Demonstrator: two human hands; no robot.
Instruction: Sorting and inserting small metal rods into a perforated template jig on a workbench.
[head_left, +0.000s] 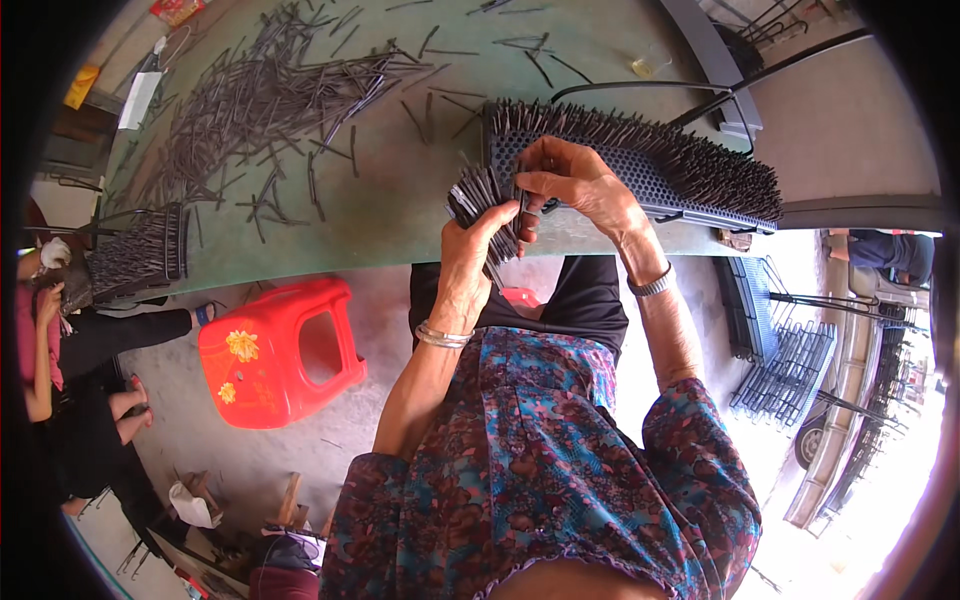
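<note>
My left hand [466, 252] is closed around a bundle of thin dark sticks [474, 194], held upright over the table's near edge. Beside the bundle, the thumb and fingers of my right hand [582, 188] pinch together on what looks like one dark stick [519, 182]. Just beyond my right hand lies a long dark perforated rack [625, 178]. Many similar sticks stand upright in its holes [700, 158], along the far side and the right end. Bare holes show on its near left part, partly hidden by my right hand.
Loose sticks [270, 110] are heaped across the green table [400, 220]. A filled rack [138, 250] stands at its left end, near another person [45, 350]. A red plastic stool [270, 370] is on the floor at left. Perforated racks [750, 310] lean at right.
</note>
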